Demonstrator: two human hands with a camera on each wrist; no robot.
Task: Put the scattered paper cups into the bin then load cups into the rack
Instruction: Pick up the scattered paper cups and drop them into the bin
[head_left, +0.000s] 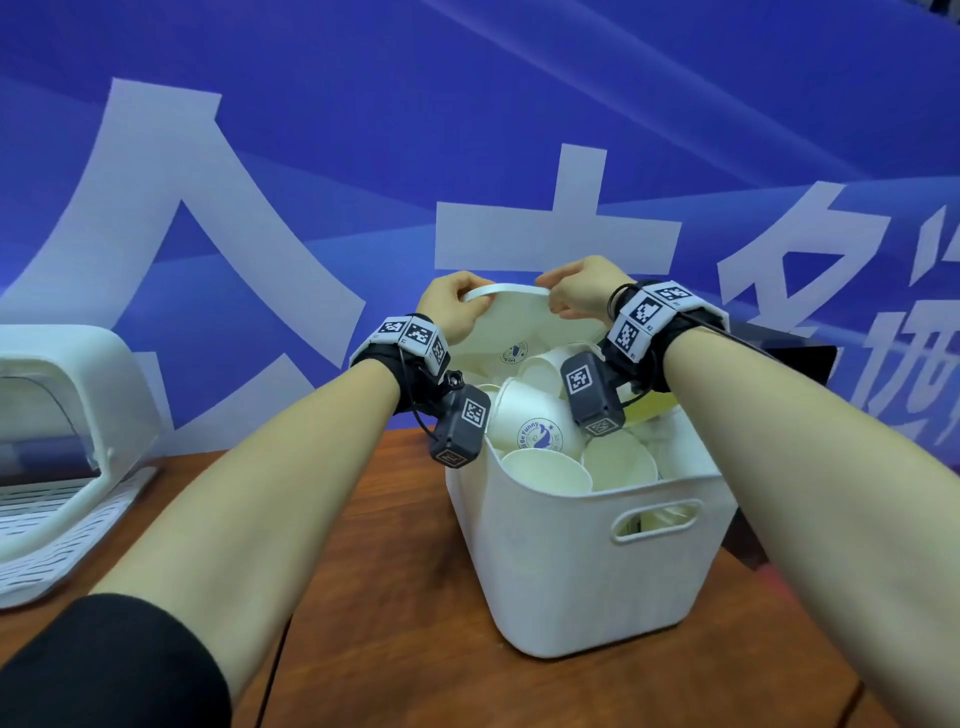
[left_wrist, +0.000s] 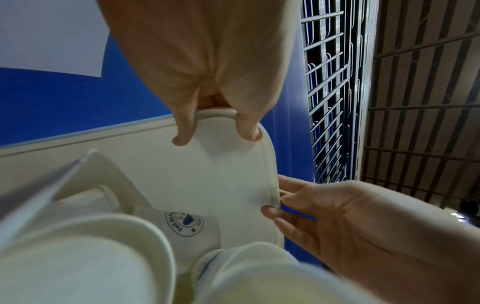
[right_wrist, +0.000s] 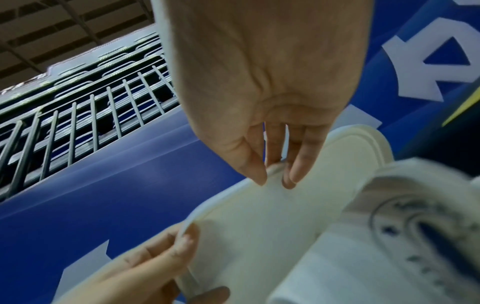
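A white plastic bin (head_left: 571, 571) stands on the wooden table (head_left: 389, 649), piled with several white paper cups (head_left: 540, 431) bearing a blue round logo. My left hand (head_left: 452, 306) and right hand (head_left: 576, 291) both reach over the cups and pinch the bin's raised far rim (head_left: 506, 290). In the left wrist view my left hand (left_wrist: 215, 135) pinches that rim (left_wrist: 270, 164) with thumb and finger, my right hand (left_wrist: 337, 216) lower down. The right wrist view shows my right hand (right_wrist: 275, 181) pinching the rim (right_wrist: 228, 197), with a logo cup (right_wrist: 415, 226) close by.
A white rack (head_left: 62, 415) with a domed cover and slotted tray sits at the table's left edge. Behind stands a blue banner (head_left: 363, 130) with large white characters. A dark flat object (head_left: 795, 358) lies behind the bin at the right.
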